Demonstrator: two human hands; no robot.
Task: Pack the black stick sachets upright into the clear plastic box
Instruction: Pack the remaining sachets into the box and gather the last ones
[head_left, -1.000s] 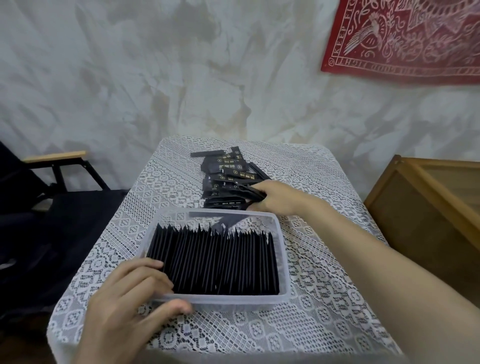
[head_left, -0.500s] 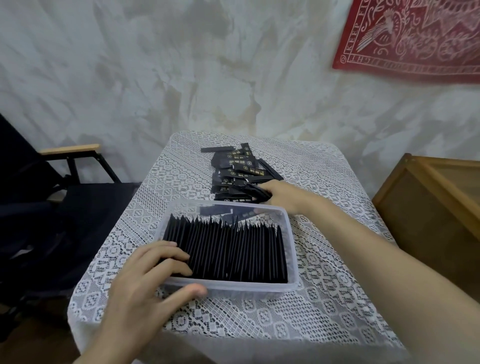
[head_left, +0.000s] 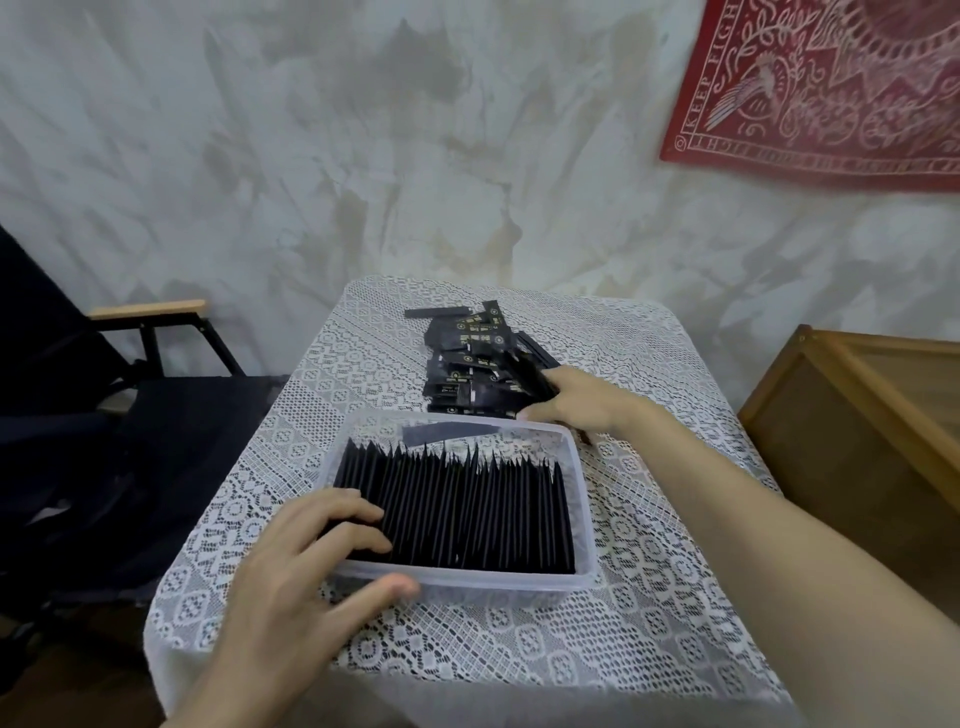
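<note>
Gripping loose sachets (head_left: 470, 364), right hand (head_left: 582, 400) outstretched; left hand (head_left: 301, 571) clasps box (head_left: 493, 582).

The red wall hanging (head_left: 831, 93) reads "KEEP FIGH" along its border.

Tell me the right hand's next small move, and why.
Probably lift the sachets that the right hand grips off the loose pile and carry them to the clear box: the left hand holds its near corner, and space shows behind the upright row.
</note>
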